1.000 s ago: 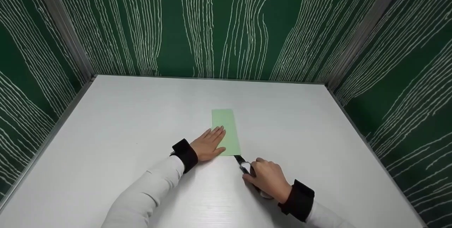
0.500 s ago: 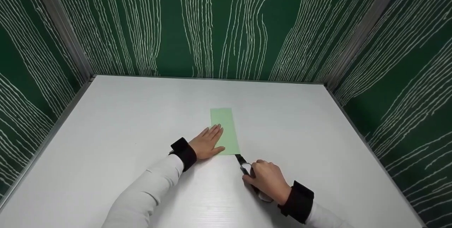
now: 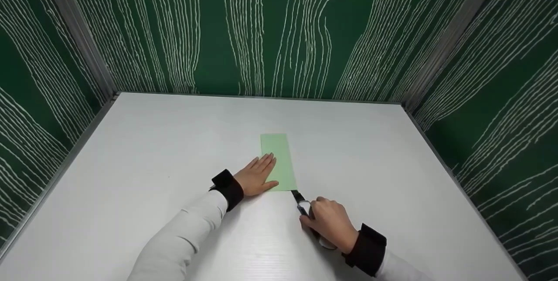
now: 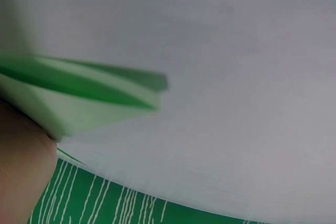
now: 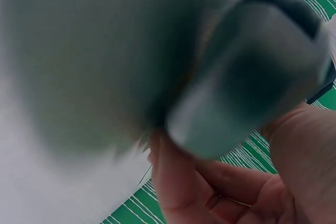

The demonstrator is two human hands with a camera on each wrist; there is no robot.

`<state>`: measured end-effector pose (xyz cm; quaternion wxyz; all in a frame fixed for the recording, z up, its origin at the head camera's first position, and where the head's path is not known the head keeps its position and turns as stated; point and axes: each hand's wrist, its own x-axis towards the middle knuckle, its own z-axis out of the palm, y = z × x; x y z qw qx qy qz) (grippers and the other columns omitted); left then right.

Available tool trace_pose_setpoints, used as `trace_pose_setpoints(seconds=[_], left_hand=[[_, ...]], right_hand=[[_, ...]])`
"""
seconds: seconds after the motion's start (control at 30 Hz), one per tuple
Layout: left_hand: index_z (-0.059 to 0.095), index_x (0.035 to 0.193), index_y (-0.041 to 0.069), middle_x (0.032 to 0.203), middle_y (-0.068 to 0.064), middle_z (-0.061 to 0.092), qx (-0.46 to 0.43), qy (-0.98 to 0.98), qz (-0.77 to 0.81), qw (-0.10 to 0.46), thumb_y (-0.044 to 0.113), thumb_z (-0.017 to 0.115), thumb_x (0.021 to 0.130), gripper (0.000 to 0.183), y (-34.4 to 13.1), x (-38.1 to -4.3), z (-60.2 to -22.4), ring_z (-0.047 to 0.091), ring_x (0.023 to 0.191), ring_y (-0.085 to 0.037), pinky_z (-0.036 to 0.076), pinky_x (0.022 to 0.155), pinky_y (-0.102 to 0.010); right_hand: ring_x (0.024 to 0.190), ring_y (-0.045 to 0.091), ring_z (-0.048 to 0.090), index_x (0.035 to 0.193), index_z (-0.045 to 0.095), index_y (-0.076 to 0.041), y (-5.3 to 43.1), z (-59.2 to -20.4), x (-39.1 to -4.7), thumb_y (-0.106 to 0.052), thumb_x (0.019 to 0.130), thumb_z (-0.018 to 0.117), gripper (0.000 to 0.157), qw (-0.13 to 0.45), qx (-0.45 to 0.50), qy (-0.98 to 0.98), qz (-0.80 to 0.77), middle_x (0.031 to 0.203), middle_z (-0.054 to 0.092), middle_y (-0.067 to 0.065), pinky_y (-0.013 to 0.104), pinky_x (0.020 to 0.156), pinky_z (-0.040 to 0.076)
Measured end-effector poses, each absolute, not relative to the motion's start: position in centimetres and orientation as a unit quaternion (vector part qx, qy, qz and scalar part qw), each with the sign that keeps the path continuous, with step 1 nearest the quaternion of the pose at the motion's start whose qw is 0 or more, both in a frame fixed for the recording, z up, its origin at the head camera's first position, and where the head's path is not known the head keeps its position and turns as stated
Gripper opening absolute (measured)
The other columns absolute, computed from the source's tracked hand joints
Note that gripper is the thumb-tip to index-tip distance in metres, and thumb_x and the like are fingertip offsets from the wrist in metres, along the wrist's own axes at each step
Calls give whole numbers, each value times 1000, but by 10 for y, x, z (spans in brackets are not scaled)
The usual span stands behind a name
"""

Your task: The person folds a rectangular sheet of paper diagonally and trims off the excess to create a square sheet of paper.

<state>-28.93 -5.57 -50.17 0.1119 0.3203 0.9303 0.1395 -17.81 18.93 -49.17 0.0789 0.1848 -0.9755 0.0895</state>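
A strip of folded light green paper (image 3: 277, 143) lies lengthwise on the white table. My left hand (image 3: 256, 179) presses flat on its left side, fingers straight and thumb out near the close edge. In the left wrist view the paper's end (image 4: 105, 119) shows layers standing apart at the fold. With curled fingers my right hand (image 3: 333, 220) grips a knife-like tool (image 3: 297, 196) with a black blade and a grey-and-black handle. Its tip sits right at the paper's near right corner. The right wrist view shows the rounded handle end (image 5: 247, 82), blurred, above my fingers (image 5: 181, 182).
The white tabletop (image 3: 174, 141) spreads out around both hands. Green walls (image 3: 218, 54) with white streaks enclose its back and sides, with grey metal posts (image 3: 85, 28) in the corners. Black bands (image 3: 366, 249) circle both wrists over white sleeves (image 3: 170, 237).
The blade's tip has shifted very slightly right along the paper's near edge, towards the corner. Both hands and the paper otherwise hold nearly the same places.
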Motion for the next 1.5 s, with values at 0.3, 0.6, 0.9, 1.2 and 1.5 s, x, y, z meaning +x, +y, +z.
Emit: trace_pose_setpoints(seconds=[0.3,0.6,0.9,1.2,1.5], left_hand=[[16,163,-3,173,-22,13,321,931,142,103,41,42,110,73,-55,-289,-502,12,163,-35,13,133,-50],[14,164,0,174,-18,10,318,932,132,108,45,39,110,75,-55,-294,-508,9,164,-31,11,134,-47],[16,163,-1,173,-19,12,319,932,139,105,43,40,110,73,-56,-291,-507,11,163,-33,11,134,-49],[17,163,-3,173,-22,13,321,931,143,102,40,42,110,73,-56,-288,-502,12,163,-35,13,133,-50],[15,164,-1,173,-20,11,319,932,136,105,44,39,110,74,-55,-290,-503,10,163,-33,12,134,-48]], right_hand=[[53,9,42,55,45,-14,188,-492,-178,-25,82,82,47,89,180,-976,81,63,53,1,27,48,37],[53,11,47,54,50,-14,193,-493,-177,-24,81,83,44,99,185,-975,71,64,54,1,30,47,42],[50,12,47,60,52,-13,201,-495,-182,-27,82,84,41,128,193,-972,40,64,51,0,29,45,42],[51,8,39,62,52,-13,211,-497,-187,-26,79,86,40,172,215,-961,22,63,48,-2,27,43,39],[52,9,38,64,53,-15,221,-498,-193,-25,78,87,38,188,218,-957,12,64,47,-3,26,43,35]])
